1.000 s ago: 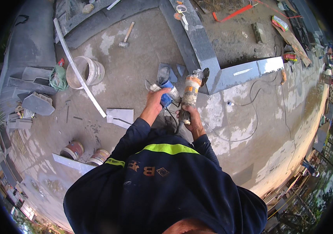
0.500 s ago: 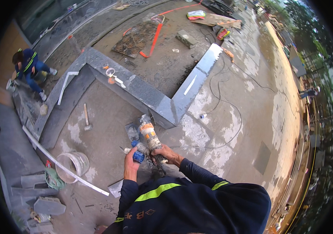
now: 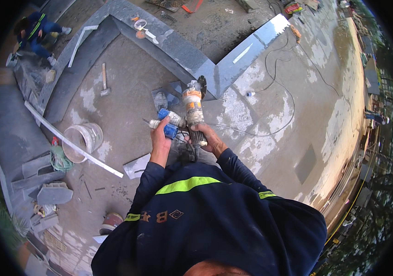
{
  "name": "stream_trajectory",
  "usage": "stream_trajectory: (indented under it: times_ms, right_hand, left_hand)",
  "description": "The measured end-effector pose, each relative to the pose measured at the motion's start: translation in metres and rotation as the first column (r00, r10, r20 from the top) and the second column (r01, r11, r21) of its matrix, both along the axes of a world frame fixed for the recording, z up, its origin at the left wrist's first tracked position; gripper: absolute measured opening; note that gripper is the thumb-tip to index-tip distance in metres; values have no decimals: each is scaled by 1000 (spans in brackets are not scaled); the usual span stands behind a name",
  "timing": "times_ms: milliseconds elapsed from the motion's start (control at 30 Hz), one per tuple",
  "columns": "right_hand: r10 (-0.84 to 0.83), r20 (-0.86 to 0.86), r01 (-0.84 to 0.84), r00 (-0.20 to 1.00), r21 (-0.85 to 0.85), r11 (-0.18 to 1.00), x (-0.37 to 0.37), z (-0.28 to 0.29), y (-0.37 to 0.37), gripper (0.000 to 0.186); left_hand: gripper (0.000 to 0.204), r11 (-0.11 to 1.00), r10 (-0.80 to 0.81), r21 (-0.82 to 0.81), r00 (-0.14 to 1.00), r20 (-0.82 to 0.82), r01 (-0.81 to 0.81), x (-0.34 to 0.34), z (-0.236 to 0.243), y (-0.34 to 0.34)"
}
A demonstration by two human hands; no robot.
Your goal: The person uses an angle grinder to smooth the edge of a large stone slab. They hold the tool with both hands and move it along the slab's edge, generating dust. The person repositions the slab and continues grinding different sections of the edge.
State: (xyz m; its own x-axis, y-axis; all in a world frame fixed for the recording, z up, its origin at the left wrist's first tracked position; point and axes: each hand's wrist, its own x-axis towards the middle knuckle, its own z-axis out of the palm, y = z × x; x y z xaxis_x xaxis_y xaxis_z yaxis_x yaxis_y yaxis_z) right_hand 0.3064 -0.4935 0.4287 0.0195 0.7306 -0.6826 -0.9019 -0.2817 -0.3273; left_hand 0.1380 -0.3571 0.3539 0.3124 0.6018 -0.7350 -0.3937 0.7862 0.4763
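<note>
I hold a dusty angle grinder [image 3: 193, 106] out in front of me over the concrete floor, its dark disc [image 3: 202, 85] pointing away toward the grey stone slabs [image 3: 233, 64]. My right hand [image 3: 209, 139] grips the rear body of the grinder. My left hand [image 3: 161, 136] is closed on its blue side handle [image 3: 170, 123]. Its black cord [image 3: 270, 124] trails across the floor to the right. My dark sleeves with a yellow-green stripe fill the lower frame.
A white bucket [image 3: 83, 138] and a long white strip [image 3: 67, 142] lie at the left, with a hammer [image 3: 104, 83] beyond. Stone offcuts [image 3: 54, 193] sit at lower left. Another person [image 3: 37, 30] crouches at far upper left. The floor's edge drops off at the right.
My view has swung, so the slabs and bucket have shifted in the picture. Both hands have kept their hold on the grinder.
</note>
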Motion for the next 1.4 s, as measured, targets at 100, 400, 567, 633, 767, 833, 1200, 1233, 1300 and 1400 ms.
stream_trajectory:
  times_ms: [100, 400, 567, 633, 767, 833, 1200, 1233, 1300, 1400]
  right_hand:
    - [-41, -19, 41, 999, -6, 999, 3, 3, 3, 49]
    - [81, -54, -81, 995, 4, 997, 20, -5, 2, 46]
    - [65, -140, -59, 988, 43, 997, 3, -11, 3, 48]
    - [70, -100, -68, 993, 17, 998, -1, -13, 5, 47]
    - [108, 10, -107, 994, -23, 994, -6, -8, 2, 50]
    - [142, 97, -140, 985, -30, 990, -8, 0, -2, 51]
    - [134, 89, -126, 987, -86, 988, -36, 23, 12, 51]
    - [124, 72, -116, 990, -106, 988, -38, 22, 13, 48]
    - [105, 29, -101, 994, -112, 988, -40, 19, 15, 43]
    - [65, -20, -68, 998, -182, 981, -44, 13, 17, 50]
  left_hand:
    - [33, 999, 36, -2, 999, -28, -37, 3, 2, 1]
    - [36, 984, -143, 114, 989, 38, 138, 4, 14, 0]
    - [38, 981, -170, 105, 985, 33, 166, -15, 12, -2]
    - [42, 978, -161, 128, 986, -40, 165, -26, 6, -2]
    - [49, 964, 213, -152, 976, -51, -218, -53, -14, 21]
    - [51, 919, 345, -176, 936, -72, -353, -62, -21, 43]
    - [48, 933, 343, -101, 938, -44, -346, -46, -27, 74]
    - [48, 929, 357, -96, 934, -26, -357, -47, -29, 72]
    - [49, 920, 385, -89, 923, 11, -382, -50, -32, 70]
    - [48, 937, 345, -110, 926, 155, -331, -61, -32, 66]
